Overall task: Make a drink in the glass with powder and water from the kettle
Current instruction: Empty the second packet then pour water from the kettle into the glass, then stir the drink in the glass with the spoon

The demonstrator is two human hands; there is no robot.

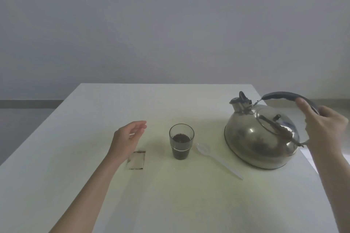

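Observation:
A clear glass (181, 141) stands upright in the middle of the white table (170, 195), about half full of dark brown liquid. To its right a steel kettle (262, 138) is tilted with its spout toward the glass, its base near the table. My right hand (322, 125) grips the kettle's black handle (287, 96). My left hand (130, 138) hovers open to the left of the glass, not touching it. An emptied powder sachet (136, 160) lies flat below that hand.
A clear plastic spoon (217, 159) lies on the table between the glass and the kettle, bowl toward the glass. The table's right edge runs close behind the kettle. A grey wall stands beyond the far edge.

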